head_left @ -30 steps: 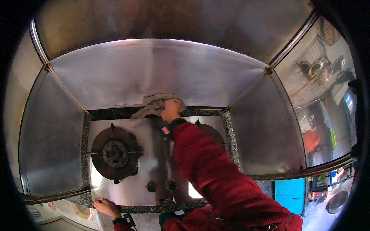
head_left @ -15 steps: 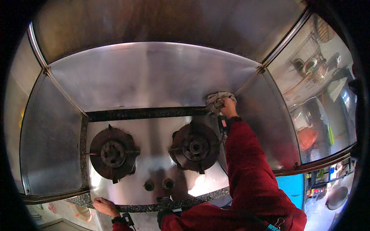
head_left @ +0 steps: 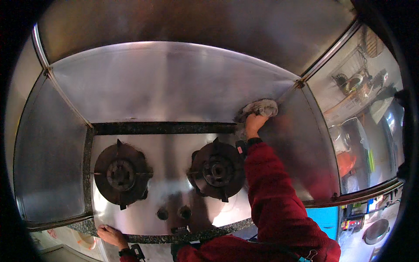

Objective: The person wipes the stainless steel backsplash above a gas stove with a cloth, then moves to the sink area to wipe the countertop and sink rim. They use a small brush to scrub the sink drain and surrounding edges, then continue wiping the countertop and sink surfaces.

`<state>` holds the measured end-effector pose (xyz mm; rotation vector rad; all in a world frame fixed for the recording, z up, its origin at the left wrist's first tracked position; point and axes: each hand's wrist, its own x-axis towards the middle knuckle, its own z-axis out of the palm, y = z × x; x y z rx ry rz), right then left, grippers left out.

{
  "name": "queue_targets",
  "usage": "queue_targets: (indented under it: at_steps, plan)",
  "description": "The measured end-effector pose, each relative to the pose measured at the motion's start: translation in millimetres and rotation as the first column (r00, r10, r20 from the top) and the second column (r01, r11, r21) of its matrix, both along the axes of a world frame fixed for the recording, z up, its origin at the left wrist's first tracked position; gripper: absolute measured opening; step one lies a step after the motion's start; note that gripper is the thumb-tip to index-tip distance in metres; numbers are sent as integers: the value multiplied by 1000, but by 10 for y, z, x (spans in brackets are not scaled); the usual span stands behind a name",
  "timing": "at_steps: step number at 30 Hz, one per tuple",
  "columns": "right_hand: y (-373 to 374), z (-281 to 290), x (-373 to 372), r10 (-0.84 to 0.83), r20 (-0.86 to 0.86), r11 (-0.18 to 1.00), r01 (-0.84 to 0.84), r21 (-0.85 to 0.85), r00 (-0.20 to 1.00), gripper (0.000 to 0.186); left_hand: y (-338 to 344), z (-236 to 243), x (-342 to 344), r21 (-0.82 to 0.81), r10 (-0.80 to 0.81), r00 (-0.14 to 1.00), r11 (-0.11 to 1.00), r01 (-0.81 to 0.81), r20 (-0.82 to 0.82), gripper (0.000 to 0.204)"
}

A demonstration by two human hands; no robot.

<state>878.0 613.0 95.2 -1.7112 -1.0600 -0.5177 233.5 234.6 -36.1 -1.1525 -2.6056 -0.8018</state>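
My right hand [head_left: 255,125] is closed on a crumpled grey cloth [head_left: 263,107]. The cloth is pressed to the metal panelling at the back right corner, where the back panel [head_left: 166,87] meets the right side panel [head_left: 301,144]. At the front left, my left hand [head_left: 111,236] rests on the speckled stone counter edge [head_left: 150,239], its fingers curled; whether anything is in them cannot be made out. Between my hands lies a steel two-burner gas hob [head_left: 170,174]. Its left burner [head_left: 121,174] and right burner [head_left: 218,170] carry dark pan supports.
Metal panels enclose the hob on the left [head_left: 50,153], back and right. Two dark control knobs [head_left: 162,213] sit near the hob's front. Beyond the right panel are a wire rack [head_left: 349,74], a red bag [head_left: 346,163] and a blue cabinet [head_left: 323,218].
My right hand has slid the cloth a little rightward and up along the corner, onto the edge of the right panel. My left hand stays at the counter edge. The view has shifted slightly.
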Motion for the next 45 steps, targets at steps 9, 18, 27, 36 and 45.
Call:
queue_targets:
  at_steps: [9, 18, 27, 36, 45]
  plan:
    - [-110, -22, -855, -6, 68, 515, 61, -855, 998, 32, 27, -8, 20, 59, 24, 1000, 998, -24, 7, 31]
    - [5, -512, -2411, 528, -167, 472, -451, -758, 833, 50, 35, 56, 44, 77, -29, 999, 997, 31, -25, 35]
    - [-125, -214, -297, 151, 6, 612, -89, -786, 988, 27, 13, 4, 5, 3, 14, 1000, 1000, -14, -27, 30]
    - [-44, 602, -1519, 470, -883, 832, -325, 450, -19, 37, 34, 63, 46, 45, 12, 1000, 999, -12, -8, 22]
    - [146, -295, -3043, 691, -625, 453, -892, -17, 363, 51, 66, 97, 81, 47, 32, 999, 998, -33, 8, 19]
